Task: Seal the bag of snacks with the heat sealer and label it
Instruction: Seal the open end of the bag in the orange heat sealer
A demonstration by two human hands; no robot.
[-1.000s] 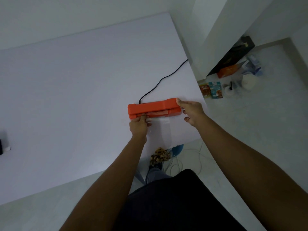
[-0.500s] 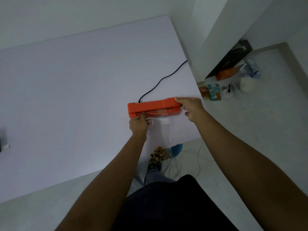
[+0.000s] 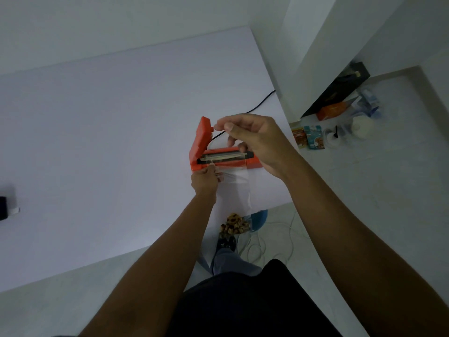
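An orange heat sealer point(image 3: 252, 164) sits near the right edge of the white table point(image 3: 97, 142). Its lid point(image 3: 201, 139) stands swung up on the left hinge, baring the black sealing strip. A clear plastic bag point(image 3: 239, 183) lies with its mouth across the strip and hangs over the table edge. The brown snacks point(image 3: 233, 224) sit in its bottom below the edge. My left hand point(image 3: 205, 180) pinches the bag's left side just in front of the sealer. My right hand point(image 3: 255, 142) is raised above the sealer, thumb and forefinger at the knob on the lid's free end.
The sealer's black cord point(image 3: 257, 107) runs back off the table's right side. A dark object point(image 3: 3, 207) lies at the table's left edge. On the floor to the right are snack packets point(image 3: 313, 137), an orange box point(image 3: 332, 110), a white cup point(image 3: 362, 125) and a white cable point(image 3: 255, 251).
The sealer lid was pressed down flat under my right hand; now it is swung up and my right hand has risen with its end. My left hand stays on the bag.
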